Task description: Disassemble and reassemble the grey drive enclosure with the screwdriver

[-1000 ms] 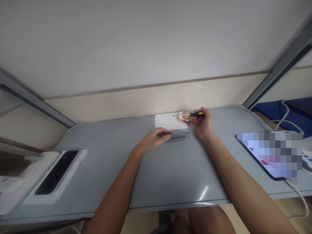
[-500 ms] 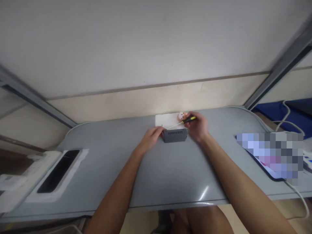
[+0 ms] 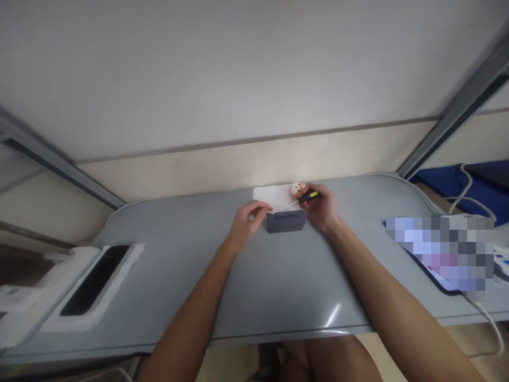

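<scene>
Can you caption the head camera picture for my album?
Right hand angles a yellow and black screwdriver toward a corner of the slotted gray case, left hand close by.

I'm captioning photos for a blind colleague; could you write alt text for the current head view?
The right hand holds a black-and-yellow screwdriver, its tip by the left end of a dark slotted box on a grey table; the left hand is beside that end.
</scene>
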Demonstrator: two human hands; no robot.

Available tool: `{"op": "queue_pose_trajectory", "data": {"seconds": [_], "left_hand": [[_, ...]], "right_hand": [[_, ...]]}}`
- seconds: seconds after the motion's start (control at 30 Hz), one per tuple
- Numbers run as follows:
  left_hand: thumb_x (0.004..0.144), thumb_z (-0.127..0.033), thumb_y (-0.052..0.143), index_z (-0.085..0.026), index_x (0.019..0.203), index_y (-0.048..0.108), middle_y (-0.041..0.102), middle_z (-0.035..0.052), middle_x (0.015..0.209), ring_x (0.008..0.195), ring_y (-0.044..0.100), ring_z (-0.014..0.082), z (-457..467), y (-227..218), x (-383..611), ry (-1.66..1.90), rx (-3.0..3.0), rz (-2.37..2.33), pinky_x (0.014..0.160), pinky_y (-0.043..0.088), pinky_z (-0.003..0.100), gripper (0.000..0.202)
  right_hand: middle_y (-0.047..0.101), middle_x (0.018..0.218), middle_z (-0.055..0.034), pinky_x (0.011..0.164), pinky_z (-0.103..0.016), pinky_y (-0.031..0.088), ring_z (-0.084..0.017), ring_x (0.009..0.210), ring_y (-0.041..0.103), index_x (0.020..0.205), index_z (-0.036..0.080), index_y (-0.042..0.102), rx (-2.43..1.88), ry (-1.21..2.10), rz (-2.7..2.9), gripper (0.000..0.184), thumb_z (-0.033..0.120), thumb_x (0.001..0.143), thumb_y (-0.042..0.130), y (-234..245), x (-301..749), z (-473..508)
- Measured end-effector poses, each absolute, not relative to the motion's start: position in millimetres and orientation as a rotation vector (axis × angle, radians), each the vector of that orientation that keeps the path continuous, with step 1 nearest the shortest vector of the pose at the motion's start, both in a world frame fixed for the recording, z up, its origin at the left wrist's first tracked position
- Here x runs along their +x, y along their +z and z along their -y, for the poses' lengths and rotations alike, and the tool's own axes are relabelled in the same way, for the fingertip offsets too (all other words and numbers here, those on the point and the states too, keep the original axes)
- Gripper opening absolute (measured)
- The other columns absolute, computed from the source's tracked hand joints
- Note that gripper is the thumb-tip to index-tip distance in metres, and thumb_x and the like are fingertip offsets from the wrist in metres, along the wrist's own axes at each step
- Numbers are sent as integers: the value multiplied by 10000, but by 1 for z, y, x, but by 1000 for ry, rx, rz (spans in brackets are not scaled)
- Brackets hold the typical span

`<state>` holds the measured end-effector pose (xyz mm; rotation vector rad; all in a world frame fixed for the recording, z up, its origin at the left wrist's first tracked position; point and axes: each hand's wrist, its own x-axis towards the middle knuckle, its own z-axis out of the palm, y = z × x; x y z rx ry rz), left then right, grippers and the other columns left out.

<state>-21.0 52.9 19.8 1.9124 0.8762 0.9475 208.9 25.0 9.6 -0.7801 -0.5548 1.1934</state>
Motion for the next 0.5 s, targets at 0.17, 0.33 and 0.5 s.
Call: {"op": "queue_pose_trajectory", "data": {"seconds": [0.17,0.33,0.5], "left_hand": [[929,-372,589,-194,904,745,734,49,908,872,644,192,-51,20,-17,937,1939,-877,821,484,323,238],[930,-384,586,-193,891,735,734,50,905,871,644,194,-50,19,-15,938,1925,-872,813,478,325,245],[896,-369,615,-195,885,734,729,45,876,827,639,188,-53,15,-15,928,1913,-869,789,479,322,211]], "right_hand": [[606,698,-32,430,-198,335,-103,576,477,648,178,642,-773,1183,550,169,304,747,698,11,208,-25],[604,713,-27,437,-209,342,-104,575,506,659,186,609,-761,1210,564,206,323,751,731,9,209,-25],[620,688,-34,426,-218,327,-106,552,501,647,188,595,-788,1145,535,182,293,740,711,10,208,-27]]}}
